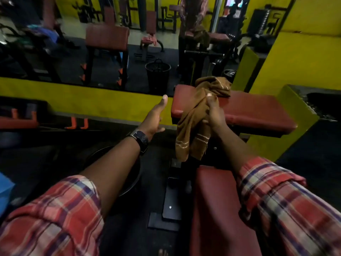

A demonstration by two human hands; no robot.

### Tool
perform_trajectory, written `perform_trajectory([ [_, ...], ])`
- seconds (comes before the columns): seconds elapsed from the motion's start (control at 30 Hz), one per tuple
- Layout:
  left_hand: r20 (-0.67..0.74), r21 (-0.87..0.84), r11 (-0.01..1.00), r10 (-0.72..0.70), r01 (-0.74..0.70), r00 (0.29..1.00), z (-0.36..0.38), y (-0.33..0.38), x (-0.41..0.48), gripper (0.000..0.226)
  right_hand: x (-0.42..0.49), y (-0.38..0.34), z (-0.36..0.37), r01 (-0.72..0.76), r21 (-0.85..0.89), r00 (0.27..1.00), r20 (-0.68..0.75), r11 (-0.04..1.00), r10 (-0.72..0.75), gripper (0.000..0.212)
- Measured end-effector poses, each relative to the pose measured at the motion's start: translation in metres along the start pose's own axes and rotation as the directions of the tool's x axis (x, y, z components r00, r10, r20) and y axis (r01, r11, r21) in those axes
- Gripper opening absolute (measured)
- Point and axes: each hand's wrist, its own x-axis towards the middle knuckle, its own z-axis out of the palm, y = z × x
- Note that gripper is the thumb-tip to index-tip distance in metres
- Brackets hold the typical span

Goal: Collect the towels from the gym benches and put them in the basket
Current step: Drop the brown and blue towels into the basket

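A brown towel (191,117) with pale stripes lies partly on the red padded bench (254,111) and hangs down over its left end. My right hand (215,113) is shut on the towel's middle, above the bench's left edge. Just left of the bench, my left hand (156,117) is held out open and holds nothing; a black watch sits on its wrist. A black basket (158,74) shows in the mirror ahead. A dark round rim (132,180) below my left forearm may be the basket itself; I cannot tell. A pinkish towel (148,39) lies on a bench in the reflection.
A wall mirror with a yellow ledge (83,100) runs ahead and reflects benches, machines and a person in a plaid shirt. A second red pad (217,200) is close below my right arm. A yellow block (295,115) stands at the right. The floor is dark.
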Motion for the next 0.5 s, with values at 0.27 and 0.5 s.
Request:
perform_trajectory([
  [0.27,-0.071,-0.032,0.987,-0.159,0.157,0.985,-0.018,-0.023,0.065,0.098,0.09,0.021,0.017,-0.23,-0.726,0.959,-0.282,0.649,0.024,0.084],
  [0.5,-0.143,-0.125,0.974,-0.204,0.187,0.969,-0.057,-0.042,0.087,0.074,0.114,0.025,0.043,-0.152,-0.667,0.954,-0.293,0.73,-0.069,0.036],
])
